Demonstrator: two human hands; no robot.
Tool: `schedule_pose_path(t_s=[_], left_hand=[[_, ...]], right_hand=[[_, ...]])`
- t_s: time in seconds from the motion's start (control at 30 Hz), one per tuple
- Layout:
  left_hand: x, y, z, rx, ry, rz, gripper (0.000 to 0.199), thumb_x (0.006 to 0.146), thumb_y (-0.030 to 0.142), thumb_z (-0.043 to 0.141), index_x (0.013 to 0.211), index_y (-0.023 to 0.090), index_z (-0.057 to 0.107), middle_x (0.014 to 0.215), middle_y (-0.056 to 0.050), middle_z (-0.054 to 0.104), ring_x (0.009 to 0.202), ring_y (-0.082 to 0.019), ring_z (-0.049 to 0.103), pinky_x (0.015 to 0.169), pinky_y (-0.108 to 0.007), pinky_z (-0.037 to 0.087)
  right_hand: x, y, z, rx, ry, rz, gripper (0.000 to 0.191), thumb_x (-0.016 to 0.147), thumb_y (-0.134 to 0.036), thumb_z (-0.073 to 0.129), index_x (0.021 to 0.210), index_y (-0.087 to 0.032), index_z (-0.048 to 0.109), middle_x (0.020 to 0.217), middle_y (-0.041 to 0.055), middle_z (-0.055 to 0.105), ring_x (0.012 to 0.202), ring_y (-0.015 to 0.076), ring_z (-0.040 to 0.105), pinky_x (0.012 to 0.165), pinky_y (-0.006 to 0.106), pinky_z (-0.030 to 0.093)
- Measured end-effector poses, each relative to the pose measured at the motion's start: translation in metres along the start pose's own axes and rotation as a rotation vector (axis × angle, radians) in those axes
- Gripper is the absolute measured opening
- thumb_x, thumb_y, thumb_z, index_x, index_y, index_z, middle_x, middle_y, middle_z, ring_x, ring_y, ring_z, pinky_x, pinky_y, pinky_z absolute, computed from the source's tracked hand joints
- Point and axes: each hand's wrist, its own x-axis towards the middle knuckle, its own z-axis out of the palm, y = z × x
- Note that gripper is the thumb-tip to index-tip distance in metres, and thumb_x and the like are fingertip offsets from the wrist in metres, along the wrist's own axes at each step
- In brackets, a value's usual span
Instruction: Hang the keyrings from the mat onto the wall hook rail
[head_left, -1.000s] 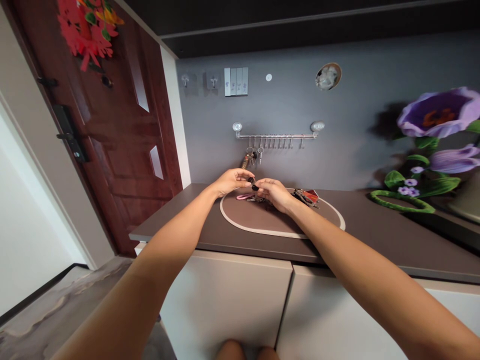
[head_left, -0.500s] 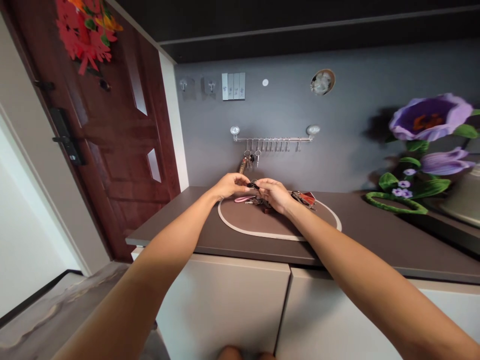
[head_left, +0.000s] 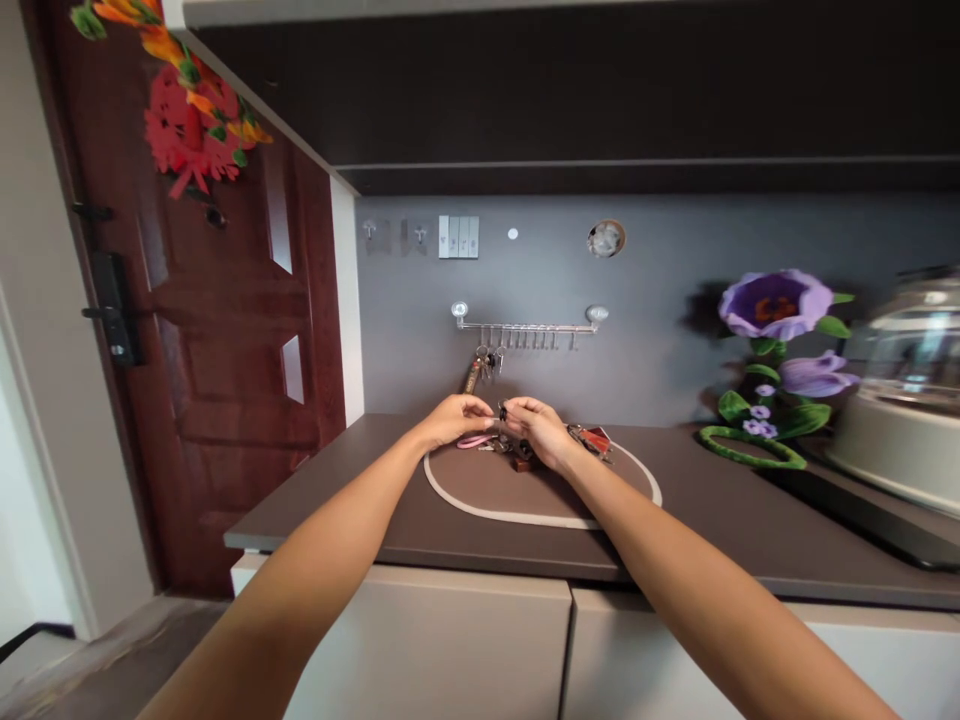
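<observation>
My left hand (head_left: 454, 418) and my right hand (head_left: 537, 424) meet above a brown oval mat (head_left: 517, 500) with a pale rim. A small black key item (head_left: 503, 411) with a ring is pinched in the fingers of my right hand. The left fingertips are pressed together right beside it; what they grip is too small to make out. Below the hands, several keys (head_left: 495, 445) and a pink strap (head_left: 475, 440) lie on the mat. To the right of my right hand is another bunch of keys with a red tag (head_left: 596, 440).
A hook rail (head_left: 529, 328) on the grey wall holds hanging keys (head_left: 489, 362) at its left end. Purple artificial flowers (head_left: 776, 305) and a glass-domed appliance (head_left: 900, 420) stand at the right. Overhead is a dark shelf (head_left: 600, 100); a red door (head_left: 217, 370) is at the left.
The head view has tilted up, so the scene sits lower and more of the shelf shows. The black item has turned more upright between my hands.
</observation>
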Motion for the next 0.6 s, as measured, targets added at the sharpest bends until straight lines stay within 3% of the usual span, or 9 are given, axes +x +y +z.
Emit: schedule_pose_path(t_s=[0.2,0.4,0.6], left_hand=[[0.001,0.0,0.005,0.266,0.119,0.031,0.025,0.07,0.032,0.053,0.081,0.012,0.062,0.075,-0.005,0.063,0.069,-0.014,0.056,0.066,-0.025,0.043],[0.002,-0.004,0.01,0.484,0.09,0.127,0.022,0.073,0.026,0.047,0.077,0.014,0.064,0.076,-0.003,0.065,0.069,-0.013,0.056,0.066,-0.023,0.04],[0.001,-0.003,0.011,0.597,0.087,0.179,0.023,0.076,0.026,0.044,0.075,0.015,0.065,0.075,-0.003,0.065,0.067,-0.013,0.055,0.064,-0.022,0.037]], right_hand=[[0.003,-0.006,-0.005,-0.007,0.013,-0.021,0.029,0.053,-0.035,0.071,0.066,-0.016,0.054,0.051,-0.0064,0.046,0.045,0.0047,0.042,0.051,0.021,0.038],[0.022,-0.03,0.003,0.0,0.13,-0.07,0.015,0.062,-0.025,0.065,0.07,-0.017,0.055,0.056,-0.003,0.052,0.05,0.0065,0.047,0.061,0.025,0.047],[0.056,-0.053,0.017,-0.058,0.223,-0.132,0.006,0.07,-0.02,0.056,0.067,-0.018,0.052,0.047,-0.0035,0.046,0.046,0.0072,0.044,0.058,0.024,0.049]])
